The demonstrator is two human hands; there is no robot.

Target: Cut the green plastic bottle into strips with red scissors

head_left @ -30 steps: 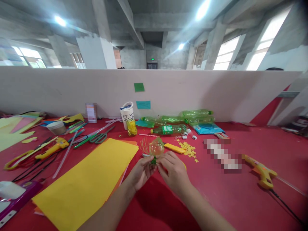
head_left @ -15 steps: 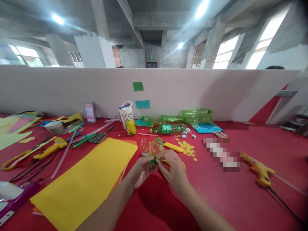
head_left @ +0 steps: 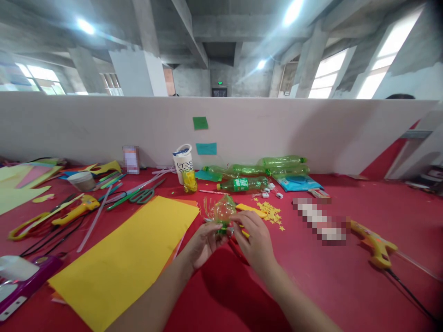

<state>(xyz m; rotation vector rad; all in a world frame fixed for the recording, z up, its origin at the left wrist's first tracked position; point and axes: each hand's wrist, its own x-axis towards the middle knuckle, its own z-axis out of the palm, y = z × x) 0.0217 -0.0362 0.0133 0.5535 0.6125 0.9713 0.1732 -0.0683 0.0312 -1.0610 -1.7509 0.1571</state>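
Observation:
The cut top of a clear green plastic bottle (head_left: 224, 210) stands neck down in front of me, with its green cap at the bottom. My left hand (head_left: 206, 242) is closed around the capped neck. My right hand (head_left: 255, 236) is beside it, its thumb and fingers pinched together at the bottle top's lower right side; what lies between the fingertips is too small to make out. Thin yellow-orange strips (head_left: 208, 206) stick out at the left of the bottle top. Behind the right hand are a yellow-handled cutter (head_left: 251, 210) and scissors with red and yellow handles (head_left: 238, 251), partly hidden.
Yellow paper sheets (head_left: 128, 258) lie to the left, a glue gun (head_left: 375, 244) to the right. Yellow paper stars (head_left: 273, 213) and several green bottles (head_left: 247, 184) are farther back. A white cup (head_left: 183, 162) stands near the partition (head_left: 138, 120). Grey scissors (head_left: 143, 196) lie left of it.
My right hand's fingertips have moved from the green cap slightly up and right. My left hand still grips the neck. More of the red handle shows under my right hand.

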